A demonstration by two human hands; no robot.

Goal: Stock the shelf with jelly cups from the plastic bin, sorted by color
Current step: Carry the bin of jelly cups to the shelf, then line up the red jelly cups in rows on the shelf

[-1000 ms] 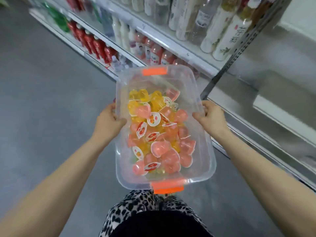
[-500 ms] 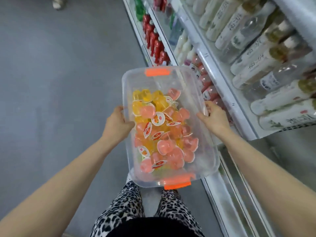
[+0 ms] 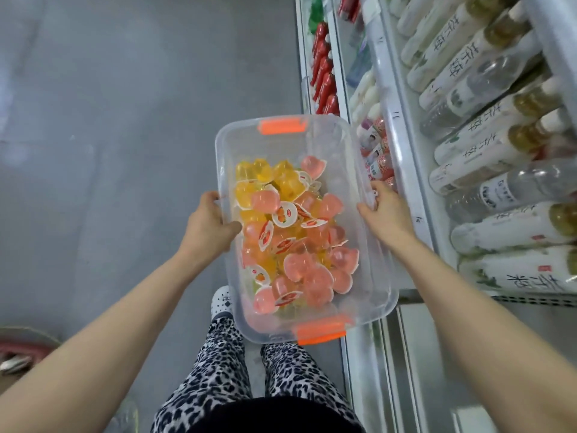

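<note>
A clear plastic bin (image 3: 373, 270) with orange handle clips is held in the air in front of me, over the aisle floor. It is full of jelly cups: pink ones (image 3: 304, 270) mostly toward me, yellow ones (image 3: 249, 175) at the far left. My left hand (image 3: 209, 221) grips the bin's left rim, thumb inside. My right hand (image 3: 385, 210) grips the right rim. The shelf (image 3: 396, 126) runs along the right, its edge beside the bin.
White and clear drink bottles (image 3: 487, 98) lie in rows on the shelf at right. Red bottles (image 3: 324, 76) stand on a lower shelf farther ahead. Grey floor (image 3: 109, 135) spreads to the left. A low round object (image 3: 18, 351) sits at the bottom left.
The view has swung so the shelf now runs along my right side. Both hands keep the same grip on the bin, which stays in front of me.
</note>
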